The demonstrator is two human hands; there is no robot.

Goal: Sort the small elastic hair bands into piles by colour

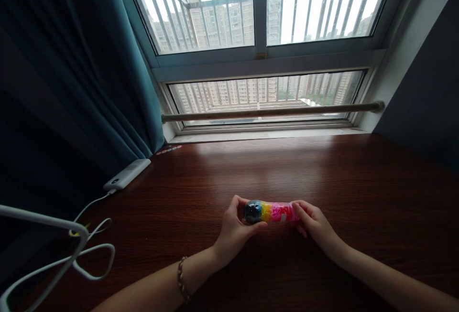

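A small clear tube (275, 211) lies sideways between my two hands, packed with bands of black, blue, yellow, red and pink small pieces that I cannot make out singly. My left hand (236, 228) grips its dark end, thumb below and fingers above and behind. The pink end is pinched between the thumb and fingers of my right hand (315, 223). Both hands are over the near middle of the brown wooden table (229, 173). A braided bracelet (182, 278) circles my left wrist.
At the left, a white power bank (128, 174) lies by the blue curtain (107, 73), with a white cable (93, 254) looping toward me. Beyond the table's far edge, a horizontal rail (272, 112) crosses the barred window (222, 11). A dark wall (426, 82) stands at the right.
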